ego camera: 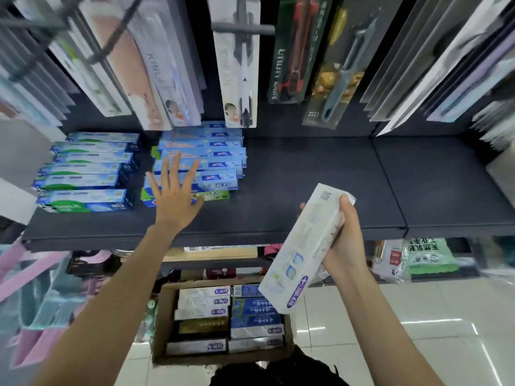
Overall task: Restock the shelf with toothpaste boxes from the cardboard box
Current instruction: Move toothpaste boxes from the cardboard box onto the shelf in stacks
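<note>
My right hand (345, 240) grips a white toothpaste box (303, 246), held tilted above the front edge of the dark shelf (320, 179). My left hand (174, 190) is spread open with straight fingers over a stack of light blue toothpaste boxes (211, 162) on the shelf; a green box (214, 195) lies at the stack's bottom. Further left stands another row of blue-and-green toothpaste boxes (86, 174). On the floor below sits the cardboard box (160, 324) with several white, blue and dark toothpaste boxes (203, 299) inside.
Packaged toothbrushes (239, 73), a utility knife (292, 51) and other carded goods hang above the shelf. The shelf's right half is bare dark surface. Pink and teal items (41, 296) sit at lower left; bagged goods (426, 257) lie under the shelf at right.
</note>
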The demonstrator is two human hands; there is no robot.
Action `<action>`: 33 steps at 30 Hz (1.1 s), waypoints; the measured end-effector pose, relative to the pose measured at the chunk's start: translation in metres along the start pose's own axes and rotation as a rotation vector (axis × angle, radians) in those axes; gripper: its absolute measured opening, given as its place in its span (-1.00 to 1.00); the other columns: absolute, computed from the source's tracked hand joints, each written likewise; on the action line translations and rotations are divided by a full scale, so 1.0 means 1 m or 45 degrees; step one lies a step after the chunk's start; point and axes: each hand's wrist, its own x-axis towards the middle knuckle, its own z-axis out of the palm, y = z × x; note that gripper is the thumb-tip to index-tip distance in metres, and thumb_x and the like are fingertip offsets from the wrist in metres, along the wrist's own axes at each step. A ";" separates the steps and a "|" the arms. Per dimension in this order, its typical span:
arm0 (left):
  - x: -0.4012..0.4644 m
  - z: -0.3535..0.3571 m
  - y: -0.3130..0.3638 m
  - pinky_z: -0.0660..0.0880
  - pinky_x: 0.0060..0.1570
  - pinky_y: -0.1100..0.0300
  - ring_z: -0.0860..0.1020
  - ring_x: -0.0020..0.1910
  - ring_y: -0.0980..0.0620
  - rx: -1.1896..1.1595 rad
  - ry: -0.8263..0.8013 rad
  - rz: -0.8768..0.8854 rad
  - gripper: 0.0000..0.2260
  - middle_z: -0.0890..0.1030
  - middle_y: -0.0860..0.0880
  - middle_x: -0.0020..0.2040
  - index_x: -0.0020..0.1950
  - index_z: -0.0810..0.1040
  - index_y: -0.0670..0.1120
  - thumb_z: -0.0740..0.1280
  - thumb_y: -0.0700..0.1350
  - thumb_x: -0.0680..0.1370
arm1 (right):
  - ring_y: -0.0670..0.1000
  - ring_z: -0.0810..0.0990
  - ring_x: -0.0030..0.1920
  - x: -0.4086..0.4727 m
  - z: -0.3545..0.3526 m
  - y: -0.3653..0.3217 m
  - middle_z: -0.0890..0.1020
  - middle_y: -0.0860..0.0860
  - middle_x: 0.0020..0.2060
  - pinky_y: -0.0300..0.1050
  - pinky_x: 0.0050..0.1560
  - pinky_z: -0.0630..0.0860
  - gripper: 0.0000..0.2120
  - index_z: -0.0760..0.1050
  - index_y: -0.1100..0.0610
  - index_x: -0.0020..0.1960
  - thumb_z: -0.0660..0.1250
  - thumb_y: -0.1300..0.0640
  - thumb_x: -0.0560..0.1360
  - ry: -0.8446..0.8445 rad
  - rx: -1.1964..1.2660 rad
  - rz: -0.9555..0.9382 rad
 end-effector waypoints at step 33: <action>-0.031 -0.049 0.176 0.36 0.28 0.03 0.35 0.34 0.05 -0.397 -0.583 0.384 -0.48 0.44 0.08 0.36 0.44 0.29 0.15 0.36 -0.02 0.52 | 0.12 0.44 0.26 0.085 -0.082 -0.050 0.52 0.03 0.22 0.05 0.22 0.32 -0.25 0.00 -0.14 0.53 0.35 -0.02 0.48 -0.725 -2.573 -1.092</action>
